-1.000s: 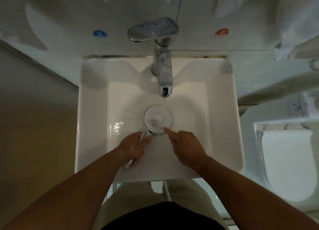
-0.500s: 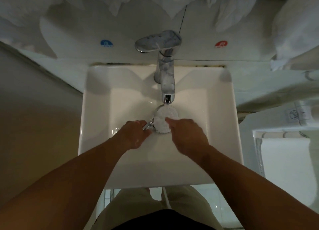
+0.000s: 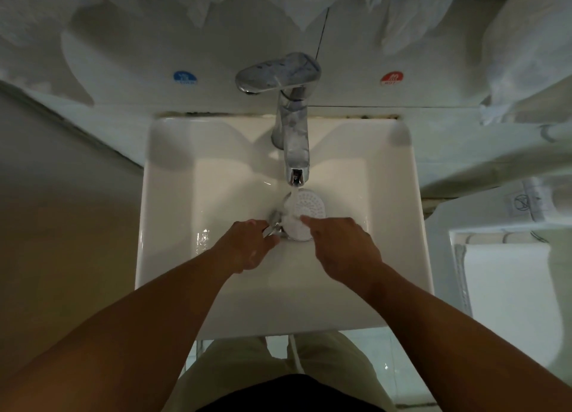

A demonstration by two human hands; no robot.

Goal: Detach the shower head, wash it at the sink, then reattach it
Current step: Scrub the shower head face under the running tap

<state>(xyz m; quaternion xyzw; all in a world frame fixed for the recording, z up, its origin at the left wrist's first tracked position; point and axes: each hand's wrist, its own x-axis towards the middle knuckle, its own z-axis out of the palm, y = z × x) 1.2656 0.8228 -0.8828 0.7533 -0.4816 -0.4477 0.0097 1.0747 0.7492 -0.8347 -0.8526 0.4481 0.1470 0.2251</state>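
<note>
The round white shower head lies face up in the white sink, right under the chrome faucet. Water runs from the spout onto its left side. My left hand grips the chrome handle, most of which is hidden in my fist. My right hand reaches over the head from the right, its index finger touching the spray face while the other fingers are curled under.
Blue and red tap stickers sit on the wall behind the faucet. White towels hang at the upper right. A toilet stands close on the right. A beige wall is on the left.
Both hands carried the shower head farther back in the basin, up under the spout. My right index finger has stayed on the spray face.
</note>
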